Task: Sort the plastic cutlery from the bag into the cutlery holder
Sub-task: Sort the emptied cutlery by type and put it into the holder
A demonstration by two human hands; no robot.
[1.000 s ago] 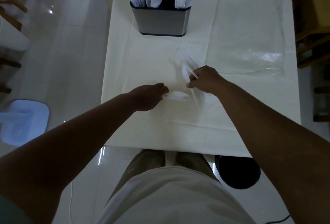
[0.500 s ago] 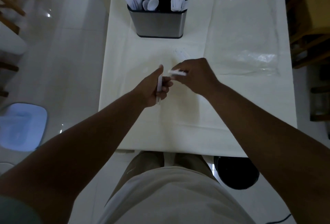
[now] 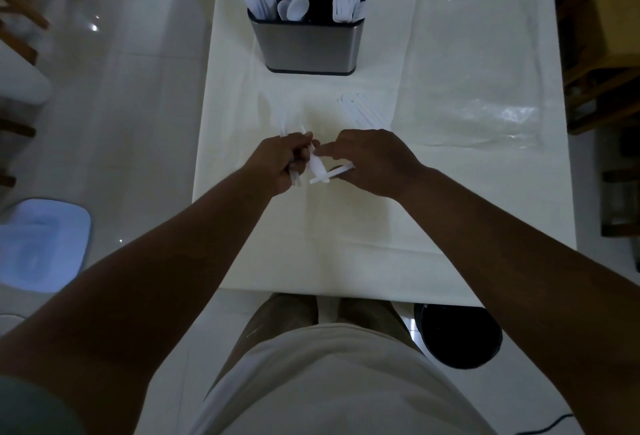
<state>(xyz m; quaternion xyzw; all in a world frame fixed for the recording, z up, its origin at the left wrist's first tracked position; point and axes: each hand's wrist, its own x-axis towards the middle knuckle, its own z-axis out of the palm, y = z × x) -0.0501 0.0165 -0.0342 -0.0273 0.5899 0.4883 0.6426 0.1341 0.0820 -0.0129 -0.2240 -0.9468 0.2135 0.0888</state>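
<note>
White-clothed table is filling the head view, w/ pale tiled floor on both sides. Cutlery holder is standing at the far end, already stocked: knives left, spoons middle, forks right, approx. Clear bag is lying flat to its right, looking empty or nearly so. A few loose pieces are lying on the cloth just beyond the right hand.

Left hand is curling its fingers round a bundle of white pieces. The ends are sticking out away from the person, long axis running roughly toward the holder. A spoon is hanging btw the hands, bowl end toward the person; can't tell which hand is holding it. Right hand is pinching a thin handle lying crosswise, long axis left-right, slightly tilted.

Step in hand, prob.: gathering like pieces off the table before loading. Next move is calling for lining that piece up w/ the bundle, then dropping the lot into the matching section.
</note>
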